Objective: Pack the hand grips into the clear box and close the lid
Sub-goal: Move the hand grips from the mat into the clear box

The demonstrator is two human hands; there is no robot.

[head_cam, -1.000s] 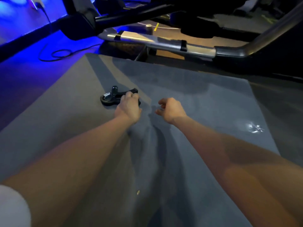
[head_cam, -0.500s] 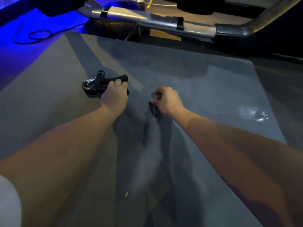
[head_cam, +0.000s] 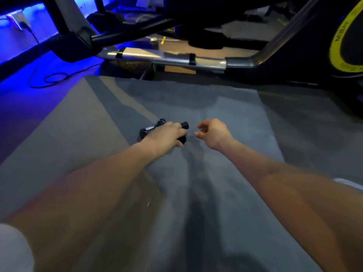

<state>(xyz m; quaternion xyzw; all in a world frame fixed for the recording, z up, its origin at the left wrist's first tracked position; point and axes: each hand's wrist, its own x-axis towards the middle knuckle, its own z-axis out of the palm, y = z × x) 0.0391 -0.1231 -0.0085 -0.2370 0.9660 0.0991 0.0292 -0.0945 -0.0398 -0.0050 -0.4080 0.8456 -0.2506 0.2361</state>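
A black hand grip (head_cam: 151, 128) with a metal spring lies at the middle of the grey mat (head_cam: 225, 114). My left hand (head_cam: 167, 135) is closed over its handles, whose black ends poke out past my fingers. My right hand (head_cam: 213, 133) hovers just to the right of it, fingers loosely curled and holding nothing. The clear box is not in view.
A chrome and black frame of an exercise machine (head_cam: 176, 57) crosses beyond the mat's far edge. A wheel with a yellow ring (head_cam: 345, 38) stands at the far right. A cable (head_cam: 47, 79) lies on the blue-lit floor to the left.
My left hand has closed around the hand grip and shifted it right, toward my right hand. My right hand's fingers have loosened. The camera has tilted up.
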